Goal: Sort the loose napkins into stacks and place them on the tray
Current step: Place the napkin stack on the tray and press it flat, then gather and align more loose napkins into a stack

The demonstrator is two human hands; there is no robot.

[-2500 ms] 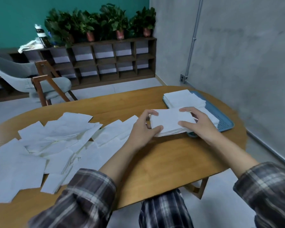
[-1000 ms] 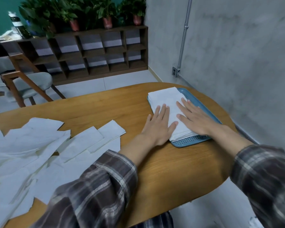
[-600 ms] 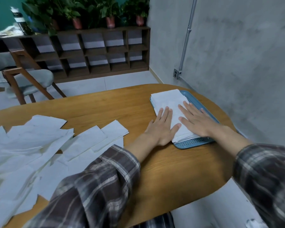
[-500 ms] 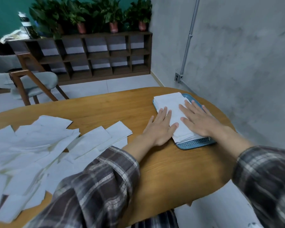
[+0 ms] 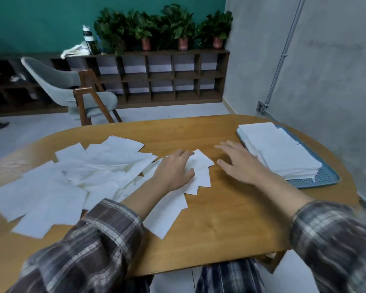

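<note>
Wooden table point(image 5: 220, 218): loose white napkins point(image 5: 82, 176) scattered, overlapping; stack point(image 5: 279, 151) on tray point(image 5: 323, 178).

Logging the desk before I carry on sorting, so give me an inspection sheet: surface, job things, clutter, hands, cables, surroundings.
Surface: oval wooden table.
Job's things: loose napkins scattered on the left; stacked napkins on the blue tray at right.
Clutter: nothing seen.
Hands: left hand open, resting on loose napkins; right hand open, holding nothing.
Cables: nothing seen loose; wall conduit runs down to a socket box.
Surroundings: chair, shelf with potted plants and a bottle.
</note>
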